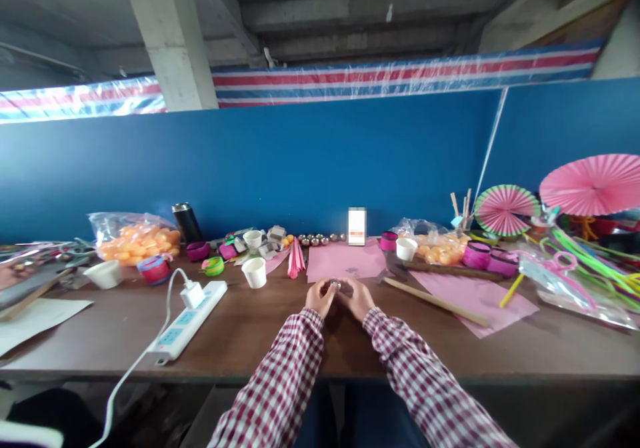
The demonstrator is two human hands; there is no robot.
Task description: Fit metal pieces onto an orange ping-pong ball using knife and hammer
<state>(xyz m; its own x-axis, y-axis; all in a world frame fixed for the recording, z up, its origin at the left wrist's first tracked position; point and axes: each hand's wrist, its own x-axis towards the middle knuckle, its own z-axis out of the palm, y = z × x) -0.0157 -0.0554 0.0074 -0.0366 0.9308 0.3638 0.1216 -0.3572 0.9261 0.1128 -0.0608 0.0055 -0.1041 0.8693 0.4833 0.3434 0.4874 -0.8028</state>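
Note:
Close together over the table's middle, both my hands meet at a small shiny metal ball [337,286]. The thumb and fingers of my left hand [321,297] are pinched at the ball's left side. My right hand [359,299] curls in from the other side, its fingertips at the ball; their exact contact is partly hidden. Just beyond my fingers lies a pink paper sheet [340,261]. Several similar metal balls [320,240] stand in a row along its far edge.
A hammer with a wooden handle [440,303] lies right, partly over another pink sheet [500,308]. Left are a white power strip [193,321] with a plug and a paper cup [255,273]. Bags of orange balls [135,238], a black bottle [186,223] and paper fans [507,211] stand behind.

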